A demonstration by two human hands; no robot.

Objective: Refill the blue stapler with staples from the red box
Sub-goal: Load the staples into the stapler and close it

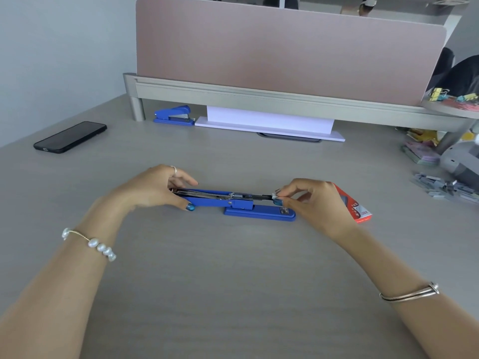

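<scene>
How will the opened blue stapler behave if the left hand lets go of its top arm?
The blue stapler looks rigid, and its flat base lies on the table, so it probably will not tip or roll. The top arm, which the left hand holds swung back, may pivot at the hinge. The right hand pinches a small strip, likely brittle staples.

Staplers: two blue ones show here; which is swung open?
The blue stapler held between both hands, its top folded flat. The small stapler under the partition sits closed.

Blue stapler (241,203) lying swung open on grey desk (233,268), top arm held flat by left hand (158,186); right hand (315,200) pinching a strip of staples (275,195) at the magazine's end; red box (355,206) just behind that hand
</scene>
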